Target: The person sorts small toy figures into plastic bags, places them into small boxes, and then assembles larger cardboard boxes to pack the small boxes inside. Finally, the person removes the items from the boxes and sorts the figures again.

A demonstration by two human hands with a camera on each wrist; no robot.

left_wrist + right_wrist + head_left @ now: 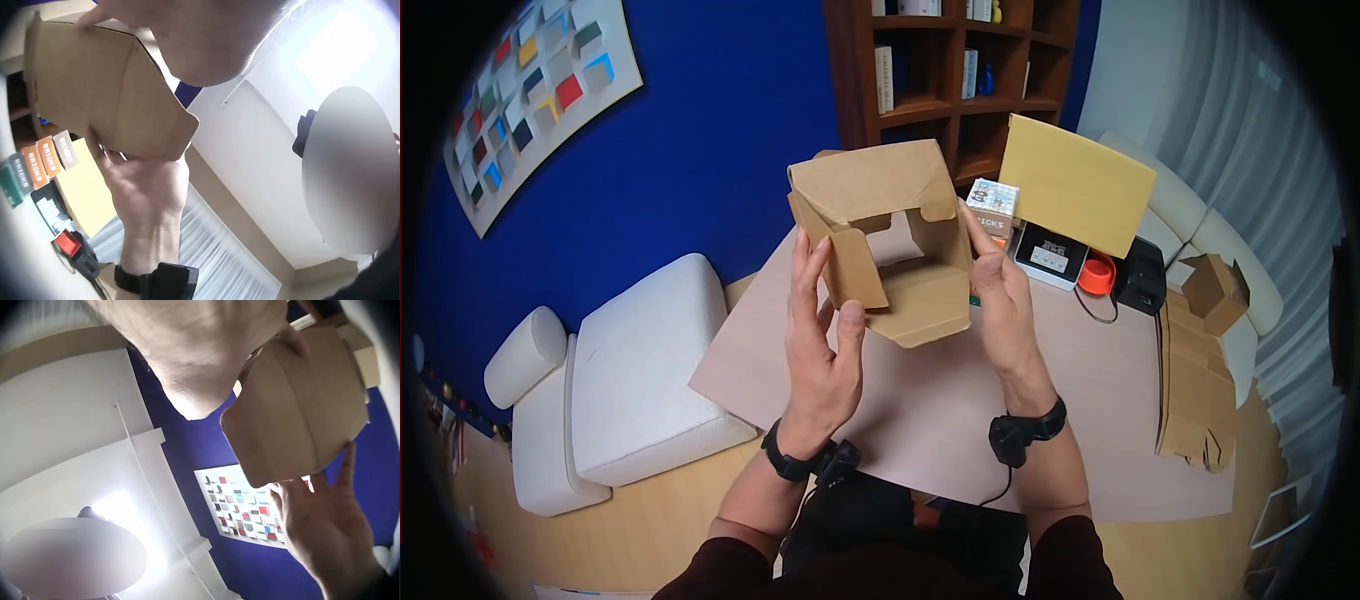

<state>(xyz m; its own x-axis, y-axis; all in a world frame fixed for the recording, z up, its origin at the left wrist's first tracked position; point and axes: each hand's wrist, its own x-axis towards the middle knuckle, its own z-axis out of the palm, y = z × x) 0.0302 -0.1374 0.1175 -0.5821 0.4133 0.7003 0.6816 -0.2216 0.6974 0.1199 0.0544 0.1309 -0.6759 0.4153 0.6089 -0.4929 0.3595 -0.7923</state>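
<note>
An open brown cardboard box [875,180] is held up over the table between both hands, and I can see through its middle. My left hand [822,365] holds the left side, fingers along the side panel and thumb near the lower front flap [858,270]. On the opposite side my right hand [1005,315] grips the box, its thumb turned toward the front edge. From the left wrist view, a broad bent panel [81,81] hides part of the right hand's fingers. The right wrist view shows the left hand's fingers [347,465] against the lower edge of the box.
Flattened cardboard [1190,380] and a small open carton [1215,293] lie at the table's right side. At the back stand a yellow panel [1080,185], a BRICKS box [992,205], a red round object [1097,275] and a black device [1141,277]. A white seat [655,370] is left of the table.
</note>
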